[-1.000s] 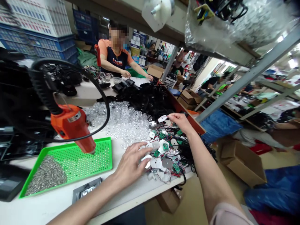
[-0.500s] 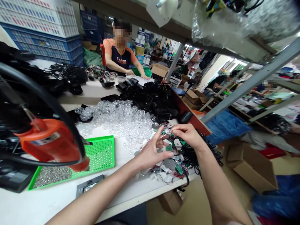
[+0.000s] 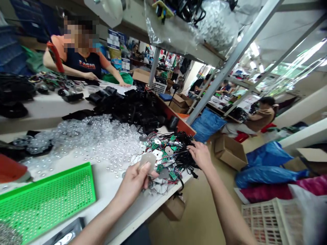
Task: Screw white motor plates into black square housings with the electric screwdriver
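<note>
My left hand [image 3: 132, 185] holds a pale grey flat plate [image 3: 148, 161] upright between thumb and fingers, at the near edge of a tangle of small green circuit boards with wires [image 3: 163, 153]. My right hand [image 3: 201, 155] reaches into a bunch of black wires [image 3: 184, 157] at the right side of that tangle, its fingers on them. Several white plastic discs lie among the boards. Clear plastic domes [image 3: 94, 143] spread over the white table to the left.
A heap of black plastic parts [image 3: 127, 109] lies behind the domes. A green perforated tray [image 3: 43, 204] and an orange tool [image 3: 7, 172] sit at the left. A co-worker [image 3: 79, 58] works across the table. Cardboard boxes [image 3: 230, 153] and blue bags [image 3: 265, 166] stand on the floor.
My hands, close together over the boards half a second ago, are now apart. The left holds the pale plate lower left; the right has moved into the black wires. The view has swung right.
</note>
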`<state>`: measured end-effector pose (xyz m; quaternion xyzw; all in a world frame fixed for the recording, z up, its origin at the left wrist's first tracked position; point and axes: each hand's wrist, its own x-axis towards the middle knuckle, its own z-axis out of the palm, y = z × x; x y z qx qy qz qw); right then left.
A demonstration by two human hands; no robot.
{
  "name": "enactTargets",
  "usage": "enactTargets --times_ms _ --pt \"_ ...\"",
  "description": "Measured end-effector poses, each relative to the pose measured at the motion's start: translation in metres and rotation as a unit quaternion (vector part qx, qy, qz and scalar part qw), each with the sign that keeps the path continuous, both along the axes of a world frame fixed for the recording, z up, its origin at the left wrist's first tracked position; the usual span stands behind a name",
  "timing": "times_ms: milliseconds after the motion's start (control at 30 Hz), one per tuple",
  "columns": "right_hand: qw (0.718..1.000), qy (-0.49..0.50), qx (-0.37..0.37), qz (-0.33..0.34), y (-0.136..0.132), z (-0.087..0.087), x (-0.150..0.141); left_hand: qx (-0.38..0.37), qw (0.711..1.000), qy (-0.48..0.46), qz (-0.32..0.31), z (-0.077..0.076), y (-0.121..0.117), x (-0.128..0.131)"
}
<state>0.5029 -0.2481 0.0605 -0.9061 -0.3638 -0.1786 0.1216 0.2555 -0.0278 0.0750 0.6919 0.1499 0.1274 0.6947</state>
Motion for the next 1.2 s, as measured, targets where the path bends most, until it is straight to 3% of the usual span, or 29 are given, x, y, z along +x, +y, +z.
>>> enactTargets --times_ms 133,200,300,467,667,900,1033,1200 --pt "0.993 -0.044 0.087 -0.072 0.000 0.045 0.030 -0.020 1.000 -0.009 -0.001 0.007 -0.011 0.008" --pt "0.988 -0.022 0.137 -0.063 0.011 0.061 0.038 -0.023 1.000 -0.019 0.000 0.014 -0.011 0.007" --pt "0.987 0.048 0.154 -0.012 0.034 0.066 0.042 -0.017 0.999 -0.028 0.021 0.022 -0.005 -0.001" --pt "0.974 0.138 0.176 0.044 0.063 0.052 0.038 -0.004 0.998 -0.002 0.056 0.022 0.009 -0.021" --pt "0.952 0.238 0.172 0.092 0.076 0.045 0.032 -0.022 0.998 0.013 0.049 0.023 0.013 -0.034" --pt "0.964 0.185 0.167 0.089 0.075 0.044 0.027 -0.035 0.999 0.003 0.042 0.020 0.013 -0.032" --pt "0.972 0.170 0.122 0.110 0.073 0.020 0.009 -0.035 0.998 0.009 0.043 0.019 0.011 -0.039" --pt "0.947 0.264 0.031 0.183 0.061 -0.015 -0.018 -0.026 0.999 0.040 0.026 0.006 0.007 -0.064"
